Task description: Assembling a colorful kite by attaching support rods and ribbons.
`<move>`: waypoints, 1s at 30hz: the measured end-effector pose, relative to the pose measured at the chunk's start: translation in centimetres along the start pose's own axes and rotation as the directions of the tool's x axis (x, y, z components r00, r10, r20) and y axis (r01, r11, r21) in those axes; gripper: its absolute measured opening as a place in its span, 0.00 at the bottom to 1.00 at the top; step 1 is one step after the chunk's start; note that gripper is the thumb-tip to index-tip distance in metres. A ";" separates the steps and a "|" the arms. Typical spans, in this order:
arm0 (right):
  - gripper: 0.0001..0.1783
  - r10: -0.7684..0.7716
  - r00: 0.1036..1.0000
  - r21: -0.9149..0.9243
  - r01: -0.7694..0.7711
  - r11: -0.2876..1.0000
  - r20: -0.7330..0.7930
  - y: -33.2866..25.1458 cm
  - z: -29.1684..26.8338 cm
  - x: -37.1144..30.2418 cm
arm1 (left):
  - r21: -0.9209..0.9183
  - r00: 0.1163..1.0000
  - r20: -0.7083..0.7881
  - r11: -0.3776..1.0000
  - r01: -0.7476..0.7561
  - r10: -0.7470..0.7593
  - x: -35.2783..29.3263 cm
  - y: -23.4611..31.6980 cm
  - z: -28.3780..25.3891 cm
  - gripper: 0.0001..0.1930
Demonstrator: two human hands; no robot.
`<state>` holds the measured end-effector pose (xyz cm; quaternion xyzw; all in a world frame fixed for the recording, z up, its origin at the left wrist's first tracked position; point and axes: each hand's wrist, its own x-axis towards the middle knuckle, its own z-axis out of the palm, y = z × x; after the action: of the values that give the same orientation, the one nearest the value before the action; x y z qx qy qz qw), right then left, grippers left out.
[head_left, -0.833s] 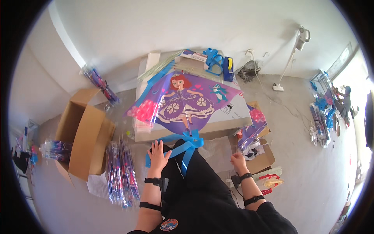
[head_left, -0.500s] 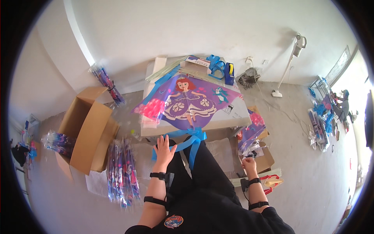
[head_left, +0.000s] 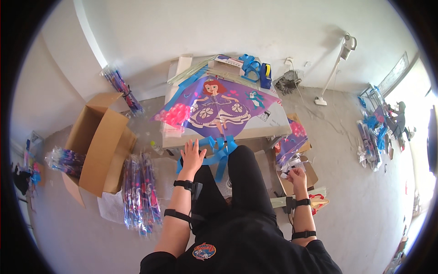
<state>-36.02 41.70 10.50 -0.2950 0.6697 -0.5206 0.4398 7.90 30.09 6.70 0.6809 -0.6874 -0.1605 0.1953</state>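
Note:
A purple kite [head_left: 222, 109] printed with a red-haired princess lies flat on the table, pink blossoms at its left side. Blue ribbon [head_left: 221, 157] hangs from its near tip down over my legs. My left hand [head_left: 193, 157], fingers spread, rests by the ribbon near the table's front edge. Off to the right, my right hand [head_left: 297, 177] is over a small cardboard box [head_left: 311, 177] holding white and clear scraps [head_left: 294, 166]. Its fingers are pinched together beside a small white and dark piece; what they grip is too small to make out.
Behind the kite are thin pale sticks [head_left: 194, 71], a blue ribbon coil [head_left: 250, 68] and a tape dispenser [head_left: 265, 75]. To the left stand a large open carton [head_left: 106, 150] and wrapped kite bundles [head_left: 140, 194]. A stick vacuum [head_left: 335, 68] leans at the wall.
My right hand has moved forward over the small box, among the scraps. My legs have shifted apart beneath the ribbon. My left hand stays spread by the ribbon.

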 end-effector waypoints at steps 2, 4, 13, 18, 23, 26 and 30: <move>0.04 0.017 1.000 0.010 -0.017 1.000 0.021 0.0 -0.2 0.8 | 0.013 1.000 0.020 1.000 0.017 -0.017 1.3 0.2 0.7 0.33; 0.03 0.014 1.000 0.032 -0.014 0.999 -0.013 0.2 -0.5 1.9 | 0.013 0.999 0.034 1.000 0.008 -0.008 3.2 0.7 2.0 0.33; 0.04 -0.032 0.999 -0.250 0.039 0.967 0.029 -2.2 2.2 13.6 | 0.126 0.999 0.033 0.991 -0.047 0.044 14.1 0.8 8.6 0.30; 0.08 -0.358 0.903 -0.670 0.418 0.613 0.236 -5.8 10.4 25.2 | 0.173 0.987 -0.097 0.979 -0.112 0.130 18.4 0.0 10.5 0.28; 0.13 -0.478 0.678 -0.635 0.720 0.279 0.558 -7.4 20.4 40.4 | 0.257 0.985 -0.103 0.960 -0.112 0.142 19.0 -0.2 11.2 0.25; 0.14 -0.532 0.675 -0.707 0.683 0.185 0.512 -7.3 25.4 48.1 | 0.253 0.986 -0.094 0.961 -0.110 0.138 19.4 -0.1 11.0 0.26; 0.13 -0.440 0.644 -0.716 0.698 0.003 0.626 -8.1 30.1 55.4 | 0.232 0.994 -0.052 0.969 -0.082 0.097 19.8 -0.1 10.7 0.26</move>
<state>-33.83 -21.07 0.51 -0.7909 0.5993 -0.1236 0.0007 2.79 9.80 -1.69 0.6718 -0.7249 -0.0498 0.1439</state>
